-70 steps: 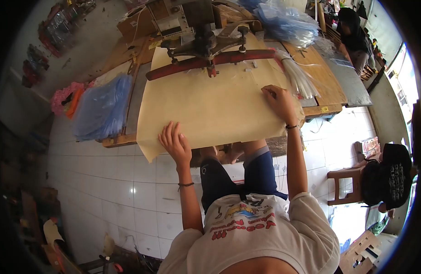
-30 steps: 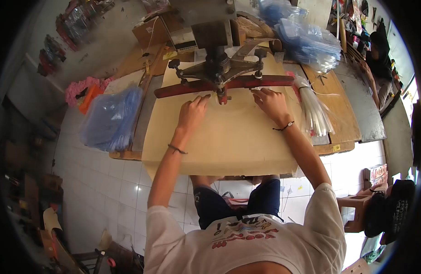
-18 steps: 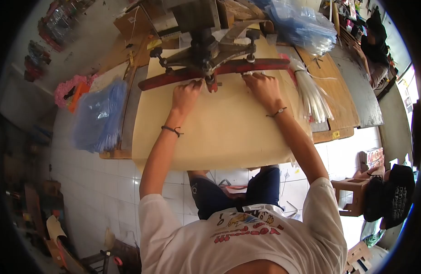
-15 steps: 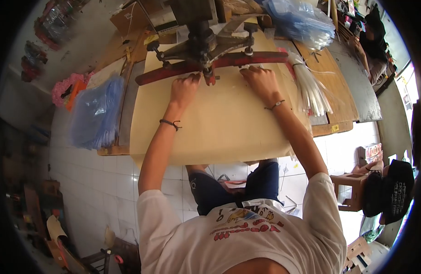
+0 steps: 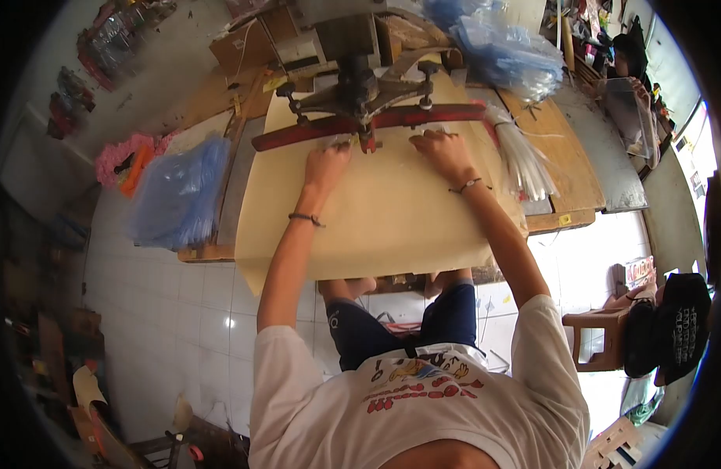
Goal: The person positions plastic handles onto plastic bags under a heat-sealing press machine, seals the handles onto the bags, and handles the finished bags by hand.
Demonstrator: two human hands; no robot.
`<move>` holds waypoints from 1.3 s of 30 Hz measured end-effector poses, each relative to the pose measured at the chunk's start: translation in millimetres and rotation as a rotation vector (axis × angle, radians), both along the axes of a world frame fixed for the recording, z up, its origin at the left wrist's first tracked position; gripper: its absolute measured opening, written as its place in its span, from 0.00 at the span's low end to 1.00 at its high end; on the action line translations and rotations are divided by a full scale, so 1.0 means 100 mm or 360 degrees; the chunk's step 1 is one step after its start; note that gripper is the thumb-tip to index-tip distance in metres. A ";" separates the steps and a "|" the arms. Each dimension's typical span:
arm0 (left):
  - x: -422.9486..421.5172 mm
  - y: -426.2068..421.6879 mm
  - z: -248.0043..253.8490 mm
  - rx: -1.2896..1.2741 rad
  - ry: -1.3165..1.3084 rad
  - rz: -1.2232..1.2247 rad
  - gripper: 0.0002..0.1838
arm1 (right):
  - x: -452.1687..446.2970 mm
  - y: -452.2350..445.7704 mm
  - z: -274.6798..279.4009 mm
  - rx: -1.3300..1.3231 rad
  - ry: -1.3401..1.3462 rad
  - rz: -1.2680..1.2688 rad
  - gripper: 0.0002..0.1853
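My left hand (image 5: 327, 166) rests on a tan sheet (image 5: 399, 215) spread over the table, its fingers bent and pressed together just in front of a red bar (image 5: 306, 134). To the right, my right hand (image 5: 446, 154) is likewise closed, fingertips close to the bar's front edge. A faint clear glint shows at the left fingertips, but what either hand pinches is too small to make out. The bar hangs from a dark metal press head (image 5: 359, 90) with arms and knobs. Part of the sheet under and behind the bar is hidden.
Stacked bluish plastic sleeves (image 5: 181, 191) lie at left, beside a pink and orange item (image 5: 131, 173). More clear plastic (image 5: 509, 55) is piled at back right. Clear strips (image 5: 521, 160) lie right of the sheet. At far right, a person holds a clear plastic piece (image 5: 640, 117).
The view has shifted slightly, moving the table and bar a little in frame. Both hands stay closed in front of the bar. The person at right now has a clear plastic piece raised.
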State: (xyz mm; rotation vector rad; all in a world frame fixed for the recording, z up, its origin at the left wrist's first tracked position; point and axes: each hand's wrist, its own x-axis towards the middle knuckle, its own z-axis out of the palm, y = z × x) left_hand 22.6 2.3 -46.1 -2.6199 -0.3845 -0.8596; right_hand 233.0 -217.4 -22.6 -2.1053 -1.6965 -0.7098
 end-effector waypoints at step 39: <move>-1.27 -2.01 0.47 -0.1454 -0.0061 -0.0144 0.08 | -0.45 0.26 0.14 0.0023 0.0799 0.1095 0.10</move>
